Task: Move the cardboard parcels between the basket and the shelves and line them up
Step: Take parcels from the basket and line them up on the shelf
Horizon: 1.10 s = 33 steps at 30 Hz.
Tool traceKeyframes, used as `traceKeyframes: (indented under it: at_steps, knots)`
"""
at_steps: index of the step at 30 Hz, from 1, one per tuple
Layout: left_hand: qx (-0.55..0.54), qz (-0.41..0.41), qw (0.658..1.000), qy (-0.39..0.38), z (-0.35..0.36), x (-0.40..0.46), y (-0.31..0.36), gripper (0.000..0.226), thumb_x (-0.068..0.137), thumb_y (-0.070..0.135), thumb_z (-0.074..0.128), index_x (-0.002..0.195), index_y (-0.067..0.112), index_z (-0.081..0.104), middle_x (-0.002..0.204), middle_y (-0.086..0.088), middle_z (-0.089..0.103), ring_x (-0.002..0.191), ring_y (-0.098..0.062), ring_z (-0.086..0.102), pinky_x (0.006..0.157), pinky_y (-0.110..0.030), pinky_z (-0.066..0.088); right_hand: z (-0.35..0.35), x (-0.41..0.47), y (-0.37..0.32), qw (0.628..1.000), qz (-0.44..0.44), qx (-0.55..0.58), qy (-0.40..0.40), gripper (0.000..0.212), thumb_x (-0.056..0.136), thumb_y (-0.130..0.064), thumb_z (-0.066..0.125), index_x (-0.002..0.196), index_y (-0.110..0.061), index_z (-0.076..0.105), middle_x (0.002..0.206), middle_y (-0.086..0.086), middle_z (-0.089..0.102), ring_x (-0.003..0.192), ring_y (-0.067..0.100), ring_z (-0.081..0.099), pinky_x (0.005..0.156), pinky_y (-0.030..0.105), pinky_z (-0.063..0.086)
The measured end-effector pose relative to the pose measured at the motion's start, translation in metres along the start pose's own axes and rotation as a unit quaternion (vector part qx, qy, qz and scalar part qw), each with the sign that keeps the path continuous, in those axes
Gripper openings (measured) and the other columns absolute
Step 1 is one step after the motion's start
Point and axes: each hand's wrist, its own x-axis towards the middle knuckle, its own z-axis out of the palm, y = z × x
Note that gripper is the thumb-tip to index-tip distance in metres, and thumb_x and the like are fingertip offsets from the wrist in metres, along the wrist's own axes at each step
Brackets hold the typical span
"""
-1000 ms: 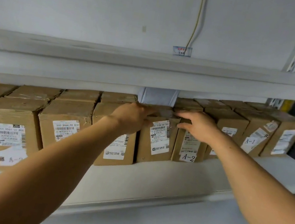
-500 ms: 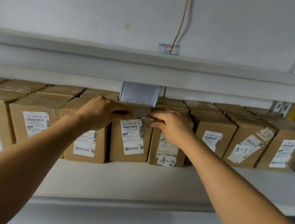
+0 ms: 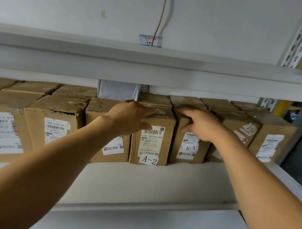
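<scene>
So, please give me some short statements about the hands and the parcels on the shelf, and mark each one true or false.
1. The left hand holds the top of the parcel labelled A-2. True.
2. The right hand hangs free and touches nothing. False: it grips the top front edge of the parcel labelled A-1.
3. The A-1 parcel stands to the right of the A-2 parcel. True.
4. The parcels lie in a basket. False: they stand in a row on a grey shelf.
5. A cable runs down the wall above the shelves. True.
</scene>
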Motion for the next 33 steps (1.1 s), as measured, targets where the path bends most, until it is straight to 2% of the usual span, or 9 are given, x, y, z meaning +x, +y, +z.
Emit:
traceKeyframes:
  at_steps: [3,6,10,13,17,21,24,30,33]
  knots:
    - [0.013,-0.011,1.000,-0.006,0.006,0.005,-0.005,0.045,0.106,0.044,0.051,0.150,0.036,0.046,0.113,-0.005,0.072,0.094,-0.023,0.071,0.084,-0.042,0.063,0.006,0.001,-0.001,1.000,0.009,0.010,0.017,0.079,0.089,-0.023,0.083,0.155,-0.041,0.046,0.156,0.000,0.054,0.138,0.025,0.054,0.113,0.043,0.048]
    - [0.019,-0.005,1.000,0.000,0.009,0.008,-0.008,0.042,0.106,0.043,0.051,0.147,0.035,0.050,0.115,-0.006,0.074,0.095,-0.027,0.073,0.084,-0.046,0.063,0.004,0.002,-0.009,1.000,0.018,-0.014,0.016,0.073,0.091,-0.027,0.081,0.155,-0.038,0.047,0.153,0.002,0.058,0.132,0.025,0.059,0.107,0.041,0.051]
    - [0.019,-0.006,1.000,0.007,0.011,0.007,-0.008,0.049,0.105,0.045,0.053,0.152,0.034,0.048,0.116,-0.007,0.075,0.097,-0.027,0.074,0.086,-0.046,0.063,-0.007,-0.005,-0.010,1.000,0.018,0.011,0.009,0.067,0.094,-0.033,0.078,0.155,-0.035,0.050,0.162,-0.001,0.047,0.145,0.026,0.047,0.112,0.036,0.040]
    - [0.021,-0.007,1.000,0.003,0.013,0.007,-0.002,0.041,0.106,0.040,0.056,0.144,0.026,0.054,0.095,-0.001,0.068,0.086,-0.022,0.071,0.081,-0.040,0.063,-0.005,-0.014,-0.005,0.999,0.007,0.054,0.001,0.065,0.095,-0.031,0.077,0.154,-0.039,0.051,0.163,-0.003,0.046,0.147,0.023,0.045,0.118,0.035,0.038]
    - [-0.016,0.016,0.998,0.059,0.007,0.017,0.024,0.034,0.102,0.041,0.063,0.129,0.020,0.063,0.104,-0.003,0.074,0.088,-0.020,0.073,0.076,-0.033,0.061,-0.005,-0.029,0.005,0.995,-0.015,0.090,0.039,0.065,0.098,-0.024,0.074,0.156,-0.034,0.047,0.160,-0.002,0.050,0.127,0.008,0.059,0.098,0.014,0.040]
    - [-0.044,0.056,0.994,0.078,-0.003,0.041,0.064,0.037,0.098,0.042,0.068,0.129,0.021,0.061,0.108,-0.001,0.073,0.091,-0.020,0.073,0.078,-0.041,0.064,-0.037,-0.051,0.053,0.991,0.019,0.073,0.108,0.074,0.094,-0.035,0.077,0.159,-0.041,0.040,0.160,-0.004,0.048,0.140,0.021,0.050,0.105,0.031,0.042]
    - [-0.034,0.057,0.997,0.051,-0.001,0.064,0.096,0.031,0.101,0.045,0.063,0.123,0.024,0.059,0.106,0.003,0.068,0.089,-0.017,0.069,0.079,-0.039,0.061,-0.060,-0.062,0.105,0.993,0.068,0.027,0.091,0.085,0.089,-0.037,0.082,0.161,-0.040,0.037,0.163,0.001,0.045,0.143,0.025,0.048,0.111,0.037,0.042]
    - [0.009,0.038,0.999,0.029,0.017,0.094,0.125,0.041,0.100,0.055,0.055,0.134,0.032,0.058,0.118,0.005,0.072,0.096,-0.018,0.073,0.084,-0.034,0.062,-0.065,-0.036,0.156,0.999,0.017,-0.026,0.016,0.092,0.089,-0.029,0.084,0.164,-0.035,0.031,0.172,-0.004,0.029,0.154,0.024,0.033,0.119,0.034,0.031]
    - [0.021,0.032,0.999,0.030,0.022,0.097,0.125,0.042,0.101,0.052,0.058,0.135,0.027,0.063,0.116,0.003,0.074,0.096,-0.022,0.074,0.082,-0.034,0.061,-0.058,-0.022,0.174,1.000,-0.013,-0.020,0.015,0.081,0.092,-0.027,0.081,0.160,-0.039,0.038,0.166,-0.005,0.040,0.148,0.024,0.042,0.110,0.030,0.038]
